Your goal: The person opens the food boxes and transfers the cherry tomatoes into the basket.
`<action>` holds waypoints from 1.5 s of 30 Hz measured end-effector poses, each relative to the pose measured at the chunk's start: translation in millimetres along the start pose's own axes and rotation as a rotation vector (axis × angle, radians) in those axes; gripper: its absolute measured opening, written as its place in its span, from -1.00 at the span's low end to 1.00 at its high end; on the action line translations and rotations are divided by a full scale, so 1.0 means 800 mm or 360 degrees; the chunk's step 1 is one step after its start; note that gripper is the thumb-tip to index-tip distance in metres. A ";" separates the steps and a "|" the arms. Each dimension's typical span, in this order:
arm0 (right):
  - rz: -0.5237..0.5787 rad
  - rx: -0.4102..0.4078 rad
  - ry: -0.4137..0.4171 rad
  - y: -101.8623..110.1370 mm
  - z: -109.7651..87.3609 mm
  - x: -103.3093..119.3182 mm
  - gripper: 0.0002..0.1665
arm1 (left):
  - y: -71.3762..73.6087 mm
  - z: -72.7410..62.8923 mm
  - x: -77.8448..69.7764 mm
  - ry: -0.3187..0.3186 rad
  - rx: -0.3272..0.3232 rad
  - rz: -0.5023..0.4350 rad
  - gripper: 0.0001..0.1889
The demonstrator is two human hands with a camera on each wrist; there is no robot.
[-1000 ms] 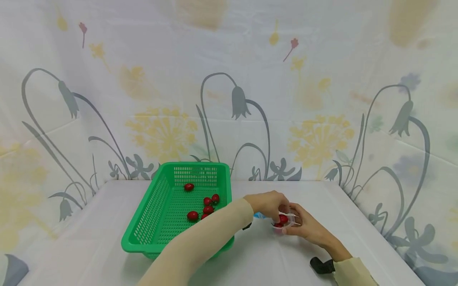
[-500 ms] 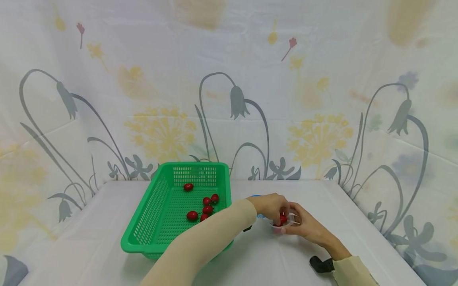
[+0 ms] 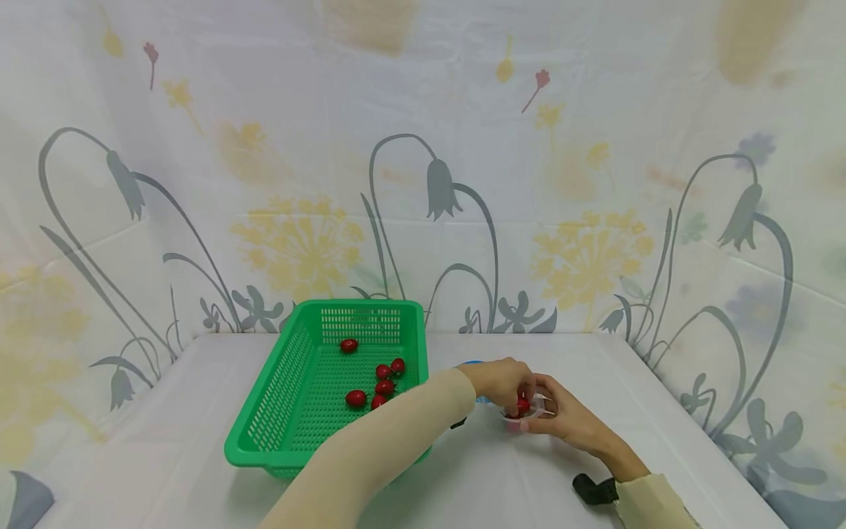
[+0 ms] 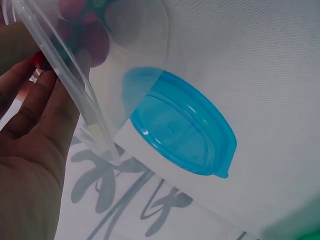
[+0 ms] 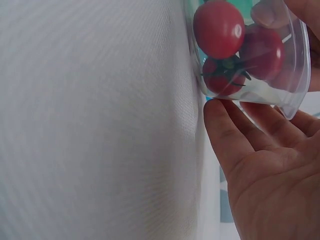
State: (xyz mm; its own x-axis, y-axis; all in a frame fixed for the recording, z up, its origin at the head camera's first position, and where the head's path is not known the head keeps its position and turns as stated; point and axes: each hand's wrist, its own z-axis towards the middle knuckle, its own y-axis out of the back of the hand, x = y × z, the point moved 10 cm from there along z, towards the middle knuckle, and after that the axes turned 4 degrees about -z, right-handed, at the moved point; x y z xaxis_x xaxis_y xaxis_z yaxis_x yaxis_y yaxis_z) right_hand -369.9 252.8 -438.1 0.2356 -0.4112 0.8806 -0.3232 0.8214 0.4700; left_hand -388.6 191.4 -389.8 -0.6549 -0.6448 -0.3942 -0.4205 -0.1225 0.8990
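A small clear plastic container [image 5: 299, 70] stands on the table with several red cherry tomatoes [image 5: 218, 29] inside. My right hand [image 3: 571, 422] grips it from the right, thumb at the near side; in the right wrist view its fingers lie along the wall. From the left, my left hand [image 3: 499, 380] reaches down over the rim, fingers bent into the container, pinching a cherry tomato [image 4: 38, 60] whose red skin shows at the fingertips. One fingertip [image 5: 263, 14] shows through the clear wall beside the tomatoes. The left hand's grip is partly hidden by the container wall.
A translucent blue lid [image 4: 175, 130] lies on the table just beyond the container, mostly behind my left hand in the head view. To the left stands a green plastic basket [image 3: 264, 459] holding several cherry tomatoes [image 3: 355, 399]. My left sleeve [image 3: 390, 433] crosses its near right corner.
My left hand has shifted slightly and its fingers have gone deeper into the container, covering more of the tomatoes; more of the blue lid shows. My right hand has stayed put.
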 end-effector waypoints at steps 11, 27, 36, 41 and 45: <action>0.0010 0.0027 -0.0002 -0.005 0.000 -0.001 -0.10 | 0.017 -0.013 0.001 -0.0022 -0.0042 -0.0151 -0.75; -0.0015 -0.0001 -0.0074 -0.002 -0.001 -0.009 -0.02 | 0.076 -0.061 0.013 -0.0183 -0.0189 -0.0291 -0.77; -0.0061 -0.0011 -0.0061 -0.003 0.001 -0.005 -0.03 | 0.112 -0.101 0.038 -0.0169 -0.0272 -0.0357 -0.75; -0.0078 -0.0023 -0.0035 -0.002 0.000 0.000 -0.05 | 0.127 -0.129 0.062 -0.0149 -0.0328 -0.0360 -0.76; -0.0094 -0.0022 -0.0022 -0.002 0.000 0.003 -0.04 | 0.136 -0.152 0.088 -0.0144 -0.0373 -0.0353 -0.76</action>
State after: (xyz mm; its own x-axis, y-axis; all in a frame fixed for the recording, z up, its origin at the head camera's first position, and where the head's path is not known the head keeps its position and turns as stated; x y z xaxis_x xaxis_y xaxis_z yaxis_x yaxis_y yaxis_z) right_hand -369.0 250.6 -436.4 0.2413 -0.4643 0.8522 -0.2965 0.8009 0.5203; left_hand -404.2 40.5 -296.7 -0.6210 -0.5148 -0.5911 -0.4102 -0.4291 0.8047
